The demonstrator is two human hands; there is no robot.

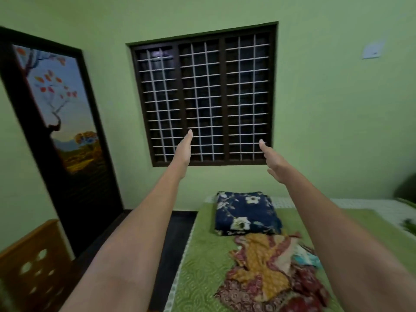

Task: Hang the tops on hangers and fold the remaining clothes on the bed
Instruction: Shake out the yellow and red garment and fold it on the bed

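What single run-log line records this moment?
left hand: open, raised, empty | right hand: open, raised, empty | clothes pile: unfolded on bed

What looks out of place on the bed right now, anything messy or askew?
The clothes pile lies crumpled and unfolded on the green bedspread, just in front of the neatly folded floral blanket. Both the left hand and right hand are raised open and empty, touching nothing. No hangers are visible.
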